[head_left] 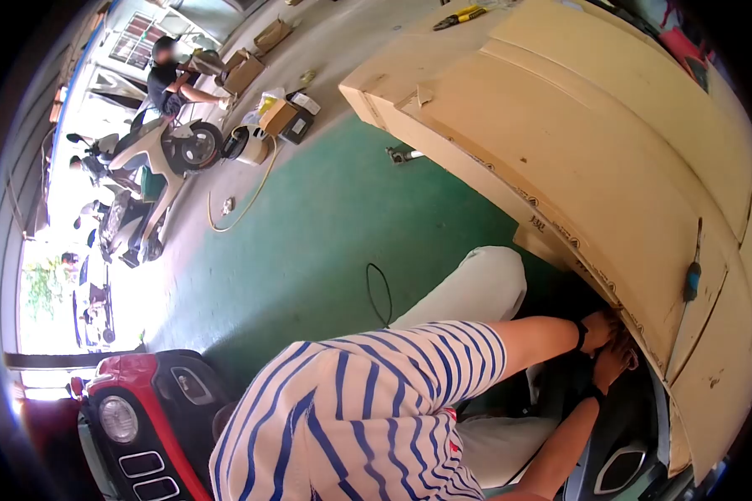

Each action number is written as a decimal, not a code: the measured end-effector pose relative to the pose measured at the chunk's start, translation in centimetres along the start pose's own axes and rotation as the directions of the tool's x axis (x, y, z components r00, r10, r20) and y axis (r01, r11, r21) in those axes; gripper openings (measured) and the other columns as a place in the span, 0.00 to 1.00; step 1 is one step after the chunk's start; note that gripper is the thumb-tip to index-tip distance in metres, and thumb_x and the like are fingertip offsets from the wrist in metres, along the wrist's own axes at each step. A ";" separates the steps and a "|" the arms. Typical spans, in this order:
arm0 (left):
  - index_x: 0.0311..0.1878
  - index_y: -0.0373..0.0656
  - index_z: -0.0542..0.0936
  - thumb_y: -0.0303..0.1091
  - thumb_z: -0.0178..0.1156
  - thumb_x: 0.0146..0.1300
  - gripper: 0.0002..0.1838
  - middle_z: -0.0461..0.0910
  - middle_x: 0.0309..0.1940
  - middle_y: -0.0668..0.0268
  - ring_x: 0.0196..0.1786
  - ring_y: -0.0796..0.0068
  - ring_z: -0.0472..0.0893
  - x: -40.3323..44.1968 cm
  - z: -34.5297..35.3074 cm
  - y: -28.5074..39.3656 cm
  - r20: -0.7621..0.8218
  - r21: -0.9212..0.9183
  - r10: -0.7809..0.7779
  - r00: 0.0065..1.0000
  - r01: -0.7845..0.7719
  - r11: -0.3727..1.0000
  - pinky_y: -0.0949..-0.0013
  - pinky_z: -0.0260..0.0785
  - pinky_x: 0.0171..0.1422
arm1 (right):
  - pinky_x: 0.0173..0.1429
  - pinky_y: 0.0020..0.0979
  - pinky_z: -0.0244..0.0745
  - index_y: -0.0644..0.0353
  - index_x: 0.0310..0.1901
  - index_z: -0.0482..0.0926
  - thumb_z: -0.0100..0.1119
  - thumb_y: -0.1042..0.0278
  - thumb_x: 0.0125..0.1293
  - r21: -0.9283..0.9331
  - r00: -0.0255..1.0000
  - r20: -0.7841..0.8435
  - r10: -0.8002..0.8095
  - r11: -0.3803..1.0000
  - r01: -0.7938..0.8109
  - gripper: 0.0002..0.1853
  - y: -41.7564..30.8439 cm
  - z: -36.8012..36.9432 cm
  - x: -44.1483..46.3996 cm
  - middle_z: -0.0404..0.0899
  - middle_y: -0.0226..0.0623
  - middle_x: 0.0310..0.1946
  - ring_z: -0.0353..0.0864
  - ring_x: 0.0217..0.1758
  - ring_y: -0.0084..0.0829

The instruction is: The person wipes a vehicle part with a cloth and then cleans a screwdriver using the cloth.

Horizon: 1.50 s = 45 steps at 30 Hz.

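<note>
My left hand (597, 331) and my right hand (616, 366) are close together beside the lower edge of a large cardboard sheet (593, 134). Both hands have bent fingers, and shadow hides their tips. Whatever they pinch is too dark and small to make out. Below my right hand is a black plastic vehicle body part (631, 417) with a silver-rimmed opening. A screwdriver (692, 282) with a blue and black handle lies on the cardboard, to the right of my hands.
A red and black ride-on car front (154, 417) stands at lower left. Yellow-handled pliers (462, 17) lie at the top. A black cable loop (379, 294) rests on the green floor (326, 225). Parked scooters (163, 154), boxes (277, 117) and a seated person (171, 79) are farther off.
</note>
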State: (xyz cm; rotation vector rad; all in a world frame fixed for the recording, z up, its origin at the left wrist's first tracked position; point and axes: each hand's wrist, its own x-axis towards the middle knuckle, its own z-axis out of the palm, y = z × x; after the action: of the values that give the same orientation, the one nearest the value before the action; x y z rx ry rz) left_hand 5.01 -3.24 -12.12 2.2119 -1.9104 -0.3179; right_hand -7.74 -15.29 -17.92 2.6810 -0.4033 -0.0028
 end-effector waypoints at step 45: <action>0.52 0.36 0.72 0.28 0.56 0.54 0.20 0.76 0.48 0.53 0.43 0.54 0.78 -4.7 -19.4 9.7 -0.674 0.215 0.228 0.703 -0.108 0.971 0.62 0.72 0.50 | 0.61 0.24 0.64 0.67 0.59 0.69 0.54 0.77 0.63 0.891 0.886 0.030 0.462 -0.414 0.185 0.21 5.5 -25.2 -10.4 0.74 0.36 0.55 0.71 0.56 0.22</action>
State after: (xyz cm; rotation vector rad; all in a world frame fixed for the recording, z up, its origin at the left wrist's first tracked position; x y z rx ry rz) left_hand 0.87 0.28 9.43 1.8118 -1.6947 0.6481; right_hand -17.60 -6.73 6.66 3.9723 -1.0142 2.0785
